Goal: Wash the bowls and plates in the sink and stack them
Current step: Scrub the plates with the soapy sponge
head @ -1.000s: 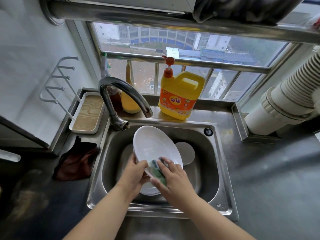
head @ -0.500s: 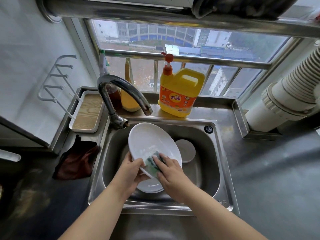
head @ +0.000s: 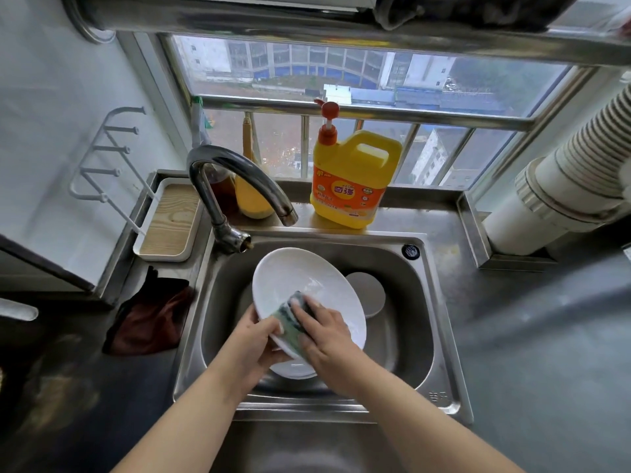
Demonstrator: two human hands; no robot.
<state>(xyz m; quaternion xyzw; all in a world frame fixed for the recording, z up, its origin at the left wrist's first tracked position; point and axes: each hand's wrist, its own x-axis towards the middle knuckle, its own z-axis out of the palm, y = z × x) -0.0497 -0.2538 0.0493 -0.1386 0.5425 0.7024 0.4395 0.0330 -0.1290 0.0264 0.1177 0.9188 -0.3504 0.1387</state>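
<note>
A home kitchen, high up in a flat. A steel sink (head: 440,336) with a curved tap (head: 239,172) is set in a steel bench (head: 512,302) under a barred window (head: 375,80) looking down on buildings. A yellow pump jug of dish soap (head: 351,179) stands on the sill, a white ribbed vent duct (head: 580,172) runs at right, and a white hook rack (head: 106,158) hangs on the wall.

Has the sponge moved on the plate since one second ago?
Yes. The sponge has moved up the white plate, away from its near rim and toward the faucet.
</note>
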